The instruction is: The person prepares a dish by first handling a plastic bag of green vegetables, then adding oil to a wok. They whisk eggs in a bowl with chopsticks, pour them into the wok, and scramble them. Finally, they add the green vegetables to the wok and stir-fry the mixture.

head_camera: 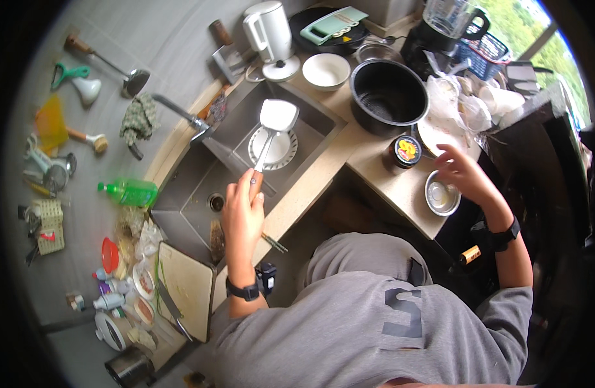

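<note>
My left hand [242, 212] grips the wooden handle of a metal spatula [279, 115], whose blade is over the sink basin. Below the blade, a white strainer basket or dish [280, 149] rests in the sink. My right hand [455, 172] has its fingers spread, with nothing seen in it, just above a small metal bowl [442, 198] at the counter's corner. Beside that bowl stands a dark jar [405, 151] with a colourful lid. Behind the jar are a black inner pot [389, 94] and a plate [438, 138], partly hidden by plastic bags.
A steel sink [183, 194] lies at left, under a faucet [181, 109]. A cutting board [200, 286] carries a knife [168, 300] and green stalks. A white kettle [268, 34], a white bowl [326, 71] and a blender [445, 29] stand along the back. Utensils hang on the wall.
</note>
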`<state>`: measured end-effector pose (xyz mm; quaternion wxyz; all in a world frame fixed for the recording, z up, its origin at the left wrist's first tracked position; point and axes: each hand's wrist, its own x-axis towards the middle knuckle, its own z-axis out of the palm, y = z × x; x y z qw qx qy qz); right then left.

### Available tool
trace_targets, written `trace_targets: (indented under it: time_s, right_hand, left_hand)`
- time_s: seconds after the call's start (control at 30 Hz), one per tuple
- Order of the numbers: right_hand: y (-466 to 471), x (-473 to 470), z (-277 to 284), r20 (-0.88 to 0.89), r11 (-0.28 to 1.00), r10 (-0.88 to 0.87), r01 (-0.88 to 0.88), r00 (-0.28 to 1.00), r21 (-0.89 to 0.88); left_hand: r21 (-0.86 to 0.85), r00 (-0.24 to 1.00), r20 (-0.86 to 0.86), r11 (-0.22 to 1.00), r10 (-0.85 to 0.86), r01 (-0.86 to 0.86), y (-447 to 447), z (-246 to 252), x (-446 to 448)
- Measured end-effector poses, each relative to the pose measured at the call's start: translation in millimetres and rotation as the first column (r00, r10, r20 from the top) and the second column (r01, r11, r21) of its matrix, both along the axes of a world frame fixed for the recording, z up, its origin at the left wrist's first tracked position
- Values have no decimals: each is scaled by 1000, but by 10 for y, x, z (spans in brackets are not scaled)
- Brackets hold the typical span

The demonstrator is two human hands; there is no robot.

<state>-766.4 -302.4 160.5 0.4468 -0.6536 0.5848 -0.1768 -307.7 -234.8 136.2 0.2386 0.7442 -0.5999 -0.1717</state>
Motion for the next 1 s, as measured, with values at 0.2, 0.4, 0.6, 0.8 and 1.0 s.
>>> trace_targets:
  time_s: [0.2, 0.4, 0.6, 0.8, 1.0]
  right_hand:
    - [274, 1002, 240, 69, 958, 283, -285, 957, 20]
    - [473, 994, 247, 34, 971, 235, -236, 971, 42]
    - [809, 573, 279, 150, 997, -66, 61, 986, 39]
    - [1335, 241, 317, 537, 832, -374, 529, 756, -165]
    - [2472, -1701, 391, 139, 577, -753, 747, 643, -331]
  left_hand:
    - [-291, 375, -893, 955, -248, -61, -282, -210, -864]
    - [-35, -377, -923, 992, -78, -120, -837, -507, -1077]
    - [-380, 214, -903, 925, -373, 9, -296, -521, -1873]
    - [-648, 100, -318, 293, -943, 703, 144, -33, -2970]
    - [-341, -108, -297, 0, -949, 940, 499, 51, -3904]
